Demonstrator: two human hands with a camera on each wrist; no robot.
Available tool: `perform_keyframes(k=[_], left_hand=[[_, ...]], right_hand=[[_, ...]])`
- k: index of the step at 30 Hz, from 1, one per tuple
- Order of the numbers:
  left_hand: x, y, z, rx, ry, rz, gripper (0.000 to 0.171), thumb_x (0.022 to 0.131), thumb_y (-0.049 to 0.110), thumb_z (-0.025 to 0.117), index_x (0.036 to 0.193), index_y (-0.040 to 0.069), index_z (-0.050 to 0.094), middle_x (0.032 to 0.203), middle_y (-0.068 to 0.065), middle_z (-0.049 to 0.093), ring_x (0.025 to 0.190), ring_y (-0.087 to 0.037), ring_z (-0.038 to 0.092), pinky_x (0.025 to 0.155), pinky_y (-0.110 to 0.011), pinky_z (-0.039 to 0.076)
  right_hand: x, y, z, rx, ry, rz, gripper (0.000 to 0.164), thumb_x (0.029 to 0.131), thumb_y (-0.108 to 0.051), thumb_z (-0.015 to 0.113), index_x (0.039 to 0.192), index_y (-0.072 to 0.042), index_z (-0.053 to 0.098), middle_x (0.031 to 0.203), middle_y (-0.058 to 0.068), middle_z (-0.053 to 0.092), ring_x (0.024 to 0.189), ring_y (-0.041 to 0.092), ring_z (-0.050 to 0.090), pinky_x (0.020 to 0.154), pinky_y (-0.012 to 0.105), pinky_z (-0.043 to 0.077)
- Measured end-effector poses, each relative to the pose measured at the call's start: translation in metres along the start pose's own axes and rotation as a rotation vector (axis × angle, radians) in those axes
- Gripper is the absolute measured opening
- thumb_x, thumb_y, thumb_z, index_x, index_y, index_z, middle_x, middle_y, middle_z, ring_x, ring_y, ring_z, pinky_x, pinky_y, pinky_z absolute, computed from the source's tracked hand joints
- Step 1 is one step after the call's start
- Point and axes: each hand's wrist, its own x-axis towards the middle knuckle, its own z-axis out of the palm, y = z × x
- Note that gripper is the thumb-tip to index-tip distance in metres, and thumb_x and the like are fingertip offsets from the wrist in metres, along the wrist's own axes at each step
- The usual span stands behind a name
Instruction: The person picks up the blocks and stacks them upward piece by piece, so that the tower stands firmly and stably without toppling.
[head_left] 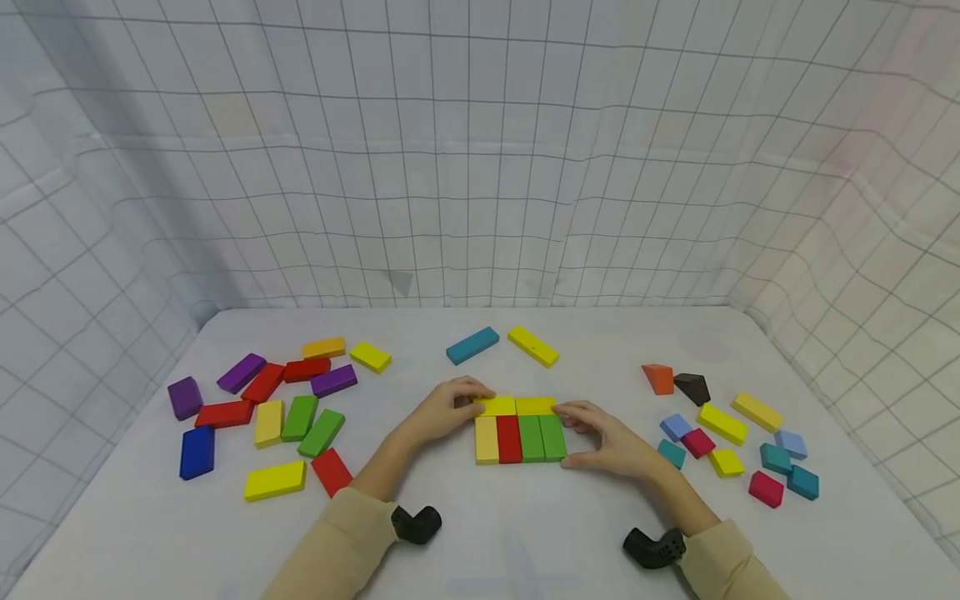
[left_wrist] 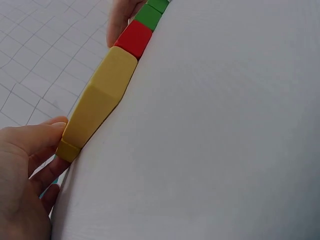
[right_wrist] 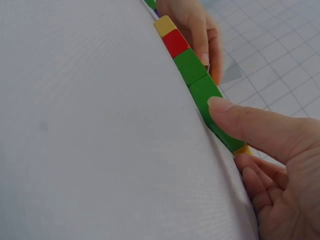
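Observation:
A low rectangle of blocks lies between the hands in the head view. Its far row is a left yellow block (head_left: pixel 497 406) and a right yellow block (head_left: pixel 535 406), end to end. Against their near side stand a pale yellow block (head_left: pixel 487 440), a red block (head_left: pixel 509 439) and two green blocks (head_left: pixel 542 438), side by side. My left hand (head_left: pixel 446 410) pinches the left yellow block's outer end between thumb and finger. With fingers spread, my right hand (head_left: pixel 611 440) presses the right side, thumb (right_wrist: pixel 227 112) on the outer green block, fingertips at the right yellow block's end.
Beyond the rectangle lie a blue block (head_left: pixel 472 345) and a long yellow block (head_left: pixel 533 346). Several coloured blocks, among them a dark blue block (head_left: pixel 197 452), scatter at left. Smaller pieces, including an orange wedge (head_left: pixel 659 378), lie at right. A gridded white curtain (head_left: pixel 480 208) surrounds the table.

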Motion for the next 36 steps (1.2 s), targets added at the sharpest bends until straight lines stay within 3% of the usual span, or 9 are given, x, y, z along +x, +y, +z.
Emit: perform_keyframes(k=[15,21,24,28,32,36], left_hand=[[0.002,-0.003,0.005,-0.014,-0.010,0.009,0.024,0.090,0.008,0.056,0.112,0.008,0.064,0.109,-0.005,0.060,0.103,-0.021,0.050,0.093,-0.039,0.042],[0.000,-0.002,0.000,-0.005,-0.009,0.000,0.027,0.090,0.013,0.056,0.117,0.009,0.062,0.114,-0.005,0.058,0.103,-0.021,0.050,0.093,-0.039,0.043],[-0.002,-0.001,-0.012,0.027,0.048,-0.001,0.030,0.090,0.014,0.058,0.119,0.008,0.060,0.118,-0.007,0.055,0.105,-0.024,0.050,0.094,-0.043,0.042],[-0.007,-0.006,-0.044,0.116,0.171,-0.012,0.030,0.088,0.011,0.060,0.118,0.005,0.060,0.120,-0.012,0.055,0.113,-0.031,0.047,0.099,-0.051,0.035],[-0.017,-0.020,-0.080,0.205,0.252,-0.061,0.033,0.088,0.009,0.060,0.119,0.001,0.058,0.123,-0.018,0.053,0.119,-0.036,0.043,0.103,-0.055,0.027],[-0.029,-0.037,-0.107,0.290,0.279,-0.139,0.038,0.085,0.005,0.060,0.123,0.000,0.055,0.129,-0.021,0.049,0.123,-0.038,0.039,0.105,-0.056,0.022]], right_hand=[[-0.001,-0.001,-0.001,-0.016,-0.010,0.018,0.064,0.076,-0.010,0.074,0.131,0.003,0.044,0.129,0.020,0.044,0.108,0.031,0.049,0.094,0.036,0.043],[-0.001,-0.002,-0.001,-0.021,-0.009,0.016,0.064,0.076,-0.010,0.074,0.131,0.004,0.044,0.129,0.020,0.044,0.107,0.031,0.050,0.093,0.036,0.043],[0.000,-0.001,-0.001,-0.021,-0.008,0.009,0.064,0.075,-0.010,0.074,0.131,0.004,0.044,0.128,0.020,0.045,0.107,0.031,0.050,0.093,0.035,0.043],[0.000,-0.001,-0.001,-0.019,-0.005,0.007,0.064,0.076,-0.010,0.074,0.131,0.004,0.044,0.128,0.019,0.045,0.107,0.031,0.049,0.093,0.033,0.043],[0.000,0.000,-0.001,-0.013,-0.004,0.006,0.064,0.076,-0.010,0.074,0.131,0.004,0.044,0.129,0.020,0.044,0.107,0.031,0.049,0.094,0.033,0.043],[0.001,0.000,-0.001,-0.014,-0.002,0.004,0.064,0.076,-0.009,0.074,0.131,0.004,0.044,0.129,0.020,0.044,0.107,0.031,0.049,0.093,0.035,0.043]])
